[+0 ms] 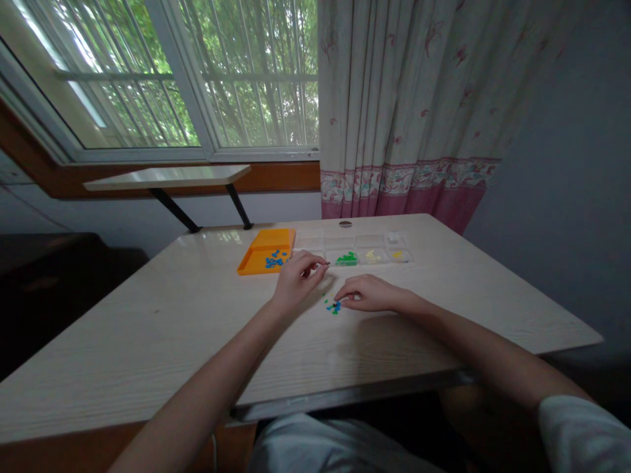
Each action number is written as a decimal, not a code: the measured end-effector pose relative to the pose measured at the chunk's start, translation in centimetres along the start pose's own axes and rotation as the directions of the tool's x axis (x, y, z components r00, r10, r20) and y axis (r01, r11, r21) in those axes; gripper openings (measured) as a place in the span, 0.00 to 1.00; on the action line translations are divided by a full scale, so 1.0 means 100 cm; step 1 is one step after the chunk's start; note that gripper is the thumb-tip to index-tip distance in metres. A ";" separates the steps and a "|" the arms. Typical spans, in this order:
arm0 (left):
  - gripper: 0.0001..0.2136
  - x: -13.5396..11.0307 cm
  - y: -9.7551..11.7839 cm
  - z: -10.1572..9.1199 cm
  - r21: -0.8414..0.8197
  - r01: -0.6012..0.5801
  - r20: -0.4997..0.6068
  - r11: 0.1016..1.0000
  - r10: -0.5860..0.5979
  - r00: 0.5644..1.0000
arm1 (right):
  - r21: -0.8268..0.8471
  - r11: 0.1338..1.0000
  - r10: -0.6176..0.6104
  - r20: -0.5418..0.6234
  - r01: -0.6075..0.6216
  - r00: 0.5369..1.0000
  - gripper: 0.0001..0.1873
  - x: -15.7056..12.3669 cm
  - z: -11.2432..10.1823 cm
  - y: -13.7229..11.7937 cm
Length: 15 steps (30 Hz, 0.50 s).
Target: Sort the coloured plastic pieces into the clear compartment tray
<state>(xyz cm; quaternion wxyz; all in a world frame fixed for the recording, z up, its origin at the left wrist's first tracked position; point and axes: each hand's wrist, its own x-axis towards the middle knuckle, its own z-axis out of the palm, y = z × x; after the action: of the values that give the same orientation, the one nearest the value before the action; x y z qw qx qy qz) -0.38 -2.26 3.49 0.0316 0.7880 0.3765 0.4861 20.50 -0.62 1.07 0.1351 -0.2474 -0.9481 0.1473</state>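
My left hand [298, 279] hovers over the table with thumb and fingers pinched together; what it pinches is too small to make out. My right hand [367, 293] rests on the table, fingers curled, its fingertips touching a small pile of blue and green beads [334, 307]. Beyond the hands sits an orange tray [259, 257] holding blue beads [276, 259]. To its right lies a clear compartment box [367, 242] with green beads [347, 259] and pale yellow beads [371, 255] in separate cells.
The pale wooden table [172, 328] ends close to my lap. A small dark disc [346, 224] lies at the far edge. Behind stand a window with a shelf [167, 176] on brackets and a pink-hemmed curtain [404, 177]. A dark cabinet [54, 276] is at left.
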 end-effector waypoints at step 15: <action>0.04 0.000 0.007 -0.002 -0.011 -0.048 -0.085 0.999 0.047 0.995 | 0.019 1.000 0.014 0.010 -0.014 1.000 0.13 0.001 0.000 -0.001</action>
<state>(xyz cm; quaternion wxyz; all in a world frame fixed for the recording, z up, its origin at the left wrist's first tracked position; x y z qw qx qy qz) -0.11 -2.80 3.92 0.0094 0.7753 0.3555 0.5220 20.32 -0.67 1.15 0.1317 -0.2521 -0.9455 0.1585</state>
